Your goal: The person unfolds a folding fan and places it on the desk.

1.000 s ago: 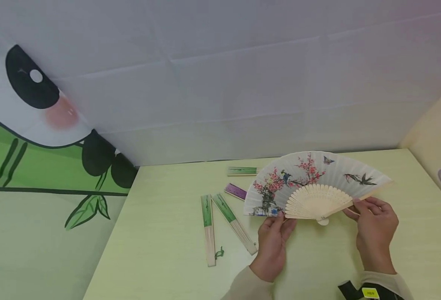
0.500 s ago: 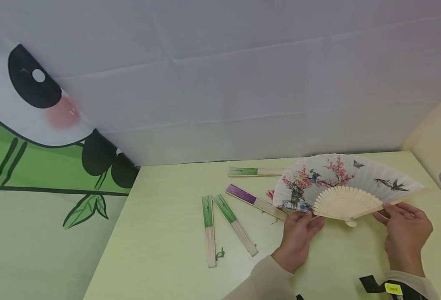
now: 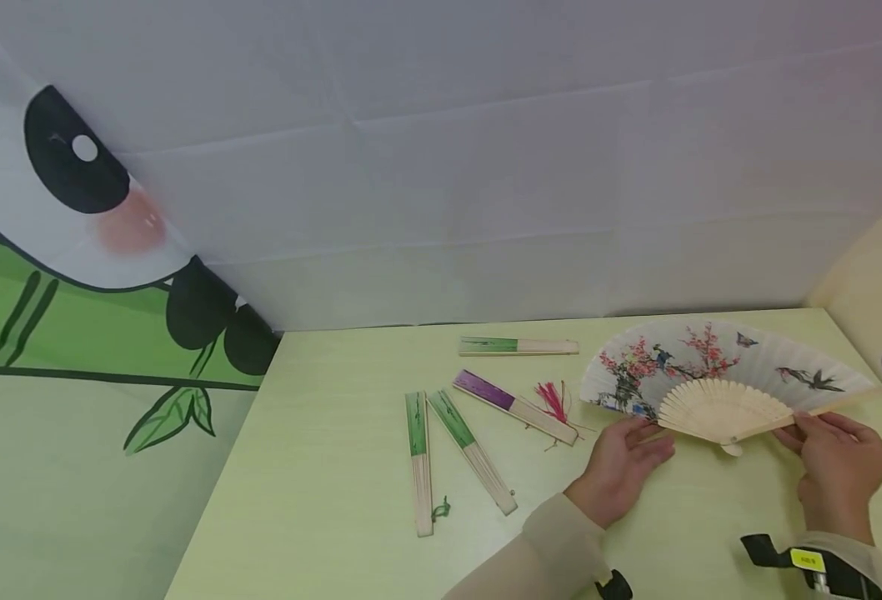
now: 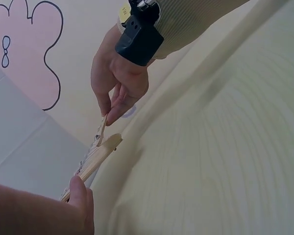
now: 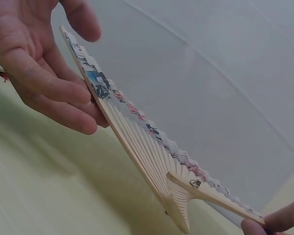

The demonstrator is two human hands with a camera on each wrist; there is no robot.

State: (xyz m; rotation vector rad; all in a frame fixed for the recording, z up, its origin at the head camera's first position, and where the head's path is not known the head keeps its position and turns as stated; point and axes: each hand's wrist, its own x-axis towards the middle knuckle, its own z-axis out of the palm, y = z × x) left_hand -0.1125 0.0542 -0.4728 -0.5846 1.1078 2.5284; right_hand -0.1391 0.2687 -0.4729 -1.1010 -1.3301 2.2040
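A spread folding fan (image 3: 722,375), white with pink blossoms, birds and a butterfly over pale wooden ribs, is held up at the table's right side. My right hand (image 3: 846,467) pinches its right outer rib between thumb and fingers. My left hand (image 3: 624,467) is at the left outer rib. In the right wrist view, the left hand's fingers touch that rib from below and outside, fairly straight, while the thumb stands apart from it. The left wrist view shows the fan (image 4: 95,159) edge-on, above the table surface.
Left of the open fan lie several folded fans: a green one (image 3: 417,467), a slanted green one (image 3: 471,450), a purple one (image 3: 489,390) with a pink tassel (image 3: 552,400), and a green one (image 3: 519,345) at the back. A pale cloth wall (image 3: 441,167) borders the table's back edge.
Both hands have moved right with the spread fan, uncovering the purple folded fan, its tassel and the back green one. The left thumb has come away from the fan's left rib.
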